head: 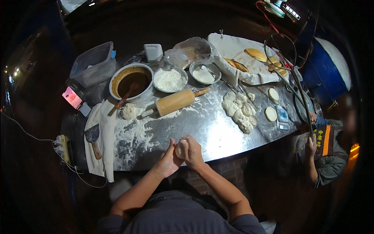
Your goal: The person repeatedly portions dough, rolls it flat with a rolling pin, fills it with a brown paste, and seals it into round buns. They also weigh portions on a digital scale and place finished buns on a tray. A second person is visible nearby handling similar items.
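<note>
Both of my hands are cupped around a small ball of dough (180, 149) above the table's front edge. My left hand (169, 162) supports it from the left, thumb pointing up. Wrapped over its right side, the fingers of my right hand (192, 152) hide much of it. Just beyond lies a wooden rolling pin (175, 102) on the floured steel table (181, 127). Another dough ball (128, 111) rests by the pin's left handle. To the right sits a cluster of dough pieces (240, 111), with two flat dough rounds (270, 114) beside it.
Along the back stand a tub of brown paste (114, 87), a flour bowl (171, 79), a bowl of white powder (203, 75) and a cloth-lined tray (228, 46) with baked breads. A scraper (93, 137) lies on a cloth at left. At right, a person (327, 146) holds a long metal tool.
</note>
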The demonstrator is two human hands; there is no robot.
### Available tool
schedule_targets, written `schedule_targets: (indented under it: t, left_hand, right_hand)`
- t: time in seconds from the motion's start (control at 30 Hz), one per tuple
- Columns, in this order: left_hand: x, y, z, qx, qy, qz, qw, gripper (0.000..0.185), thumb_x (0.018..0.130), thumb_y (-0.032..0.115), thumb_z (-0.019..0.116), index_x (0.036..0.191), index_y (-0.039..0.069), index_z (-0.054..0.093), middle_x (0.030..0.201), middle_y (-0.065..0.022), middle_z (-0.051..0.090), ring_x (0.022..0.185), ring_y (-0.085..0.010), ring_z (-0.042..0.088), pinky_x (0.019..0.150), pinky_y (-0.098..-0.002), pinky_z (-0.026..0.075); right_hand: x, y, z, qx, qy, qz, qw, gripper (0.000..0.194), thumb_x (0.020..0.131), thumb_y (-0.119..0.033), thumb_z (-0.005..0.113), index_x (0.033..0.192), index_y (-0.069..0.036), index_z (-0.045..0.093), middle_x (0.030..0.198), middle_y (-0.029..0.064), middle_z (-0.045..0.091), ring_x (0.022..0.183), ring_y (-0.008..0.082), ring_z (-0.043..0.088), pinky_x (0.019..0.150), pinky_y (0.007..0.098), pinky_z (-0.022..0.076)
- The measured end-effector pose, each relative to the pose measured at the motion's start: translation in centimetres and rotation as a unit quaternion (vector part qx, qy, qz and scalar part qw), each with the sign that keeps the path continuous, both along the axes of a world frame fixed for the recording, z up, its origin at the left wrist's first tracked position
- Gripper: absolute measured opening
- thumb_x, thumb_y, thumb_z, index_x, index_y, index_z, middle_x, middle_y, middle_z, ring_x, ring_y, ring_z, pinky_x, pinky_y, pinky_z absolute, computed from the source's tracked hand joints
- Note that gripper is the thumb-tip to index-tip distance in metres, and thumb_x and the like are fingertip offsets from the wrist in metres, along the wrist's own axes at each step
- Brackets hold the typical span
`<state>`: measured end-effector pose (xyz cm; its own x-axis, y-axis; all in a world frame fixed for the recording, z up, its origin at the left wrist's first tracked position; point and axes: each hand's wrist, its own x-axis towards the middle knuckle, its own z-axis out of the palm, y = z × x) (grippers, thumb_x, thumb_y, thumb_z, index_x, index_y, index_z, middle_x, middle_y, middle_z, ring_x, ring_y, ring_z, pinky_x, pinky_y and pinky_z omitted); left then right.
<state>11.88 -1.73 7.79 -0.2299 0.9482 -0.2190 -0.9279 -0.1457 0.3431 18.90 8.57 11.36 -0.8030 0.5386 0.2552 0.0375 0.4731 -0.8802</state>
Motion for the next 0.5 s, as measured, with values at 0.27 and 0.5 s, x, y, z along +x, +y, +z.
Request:
schedule_targets:
  t: [0.27,0.5]
  left_hand:
    - [2.7,2.3,2.9,-0.038,0.208,0.107,0.972,0.026,0.101,0.026,0.043,0.117,0.008,0.054,0.109,0.0005,0.056,0.101,-0.0075,0.053,0.084,-0.0217,0.046]
    - [2.8,2.1,5.2,-0.082,0.095,0.093,0.988,0.029,0.102,0.021,0.034,0.123,0.011,0.051,0.119,-0.0027,0.055,0.108,-0.0147,0.055,0.093,-0.0300,0.045]
  right_hand:
    - [1.8,1.0,1.1,0.081,0.108,-0.002,0.991,0.024,0.092,-0.014,0.052,0.109,0.003,0.051,0.098,0.0217,0.058,0.092,0.0424,0.056,0.092,0.0460,0.0413]
    - [2.1,2.4,3.2,0.058,0.071,0.010,0.996,0.025,0.094,-0.018,0.048,0.105,0.003,0.054,0.100,0.0200,0.060,0.096,0.0376,0.060,0.097,0.0402,0.0401]
